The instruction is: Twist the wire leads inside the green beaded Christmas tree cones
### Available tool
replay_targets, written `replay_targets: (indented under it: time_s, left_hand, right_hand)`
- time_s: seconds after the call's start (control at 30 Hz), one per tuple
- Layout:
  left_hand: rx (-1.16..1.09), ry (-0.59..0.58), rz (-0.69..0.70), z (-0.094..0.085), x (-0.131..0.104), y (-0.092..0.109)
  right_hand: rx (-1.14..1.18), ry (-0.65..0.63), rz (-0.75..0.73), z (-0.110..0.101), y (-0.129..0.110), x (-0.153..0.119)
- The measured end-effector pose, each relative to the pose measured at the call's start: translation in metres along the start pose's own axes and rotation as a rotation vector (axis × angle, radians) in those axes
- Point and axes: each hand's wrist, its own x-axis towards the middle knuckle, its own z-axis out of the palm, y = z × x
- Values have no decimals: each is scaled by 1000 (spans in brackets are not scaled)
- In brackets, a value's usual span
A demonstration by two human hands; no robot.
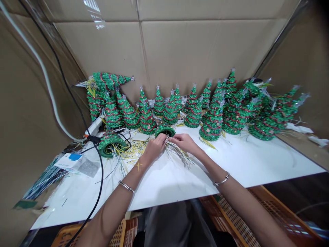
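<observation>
Taking the two hands as the clock's centre, perforated orange plastic baskets (232,218) sit below at 4 to 5 o'clock, with more toward 7. Smooth dark grey cloth (169,223) covers the person's lap at 6. The bench (190,185) has a flat, smooth white top.

A glossy clear bag (88,167) and a sheaf of thin, straight green and pale wires (47,176) lie between 8 and 9 o'clock. A tipped tree (105,142), its round hollow base open, lies at 9 beside tangled yellow wires (133,151).

Both forearms reach up and inward, each wearing a rounded metal bangle. The left hand (156,145) is closed narrow, fingertips curled onto thin white wires (180,156); the right hand (185,142) pinches the same bunch, its fingers bent, close beside the left. The loose ends fan out toward 5 o'clock. Just beyond, at 12, the wired tree (165,128) shows its ring-shaped green base and dark hollow toward the hands.

Cone-shaped, glittery green tinsel trees (213,120) with red garlands and silvery star tips stand or lean from 10 round to nearly 3. Creased brown cardboard (205,44) rises behind.
</observation>
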Motion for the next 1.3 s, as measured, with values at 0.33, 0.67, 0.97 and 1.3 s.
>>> replay_targets:
  time_s: [0.33, 0.67, 0.97, 1.3]
  left_hand:
    - [64, -101, -83, -1, -1, 4]
    - [304, -192, -52, 0, -4, 0]
    - [349, -142, 38, -4, -4, -1]
    - [284, -75, 28, -1, -7, -7]
  right_hand:
    - [404, -174, 92, 9, 5, 4]
    - [693, -109, 258, 22, 8, 4]
    - [758, -115, 316, 18, -1, 3]
    - [759, -166, 344, 12, -9, -1]
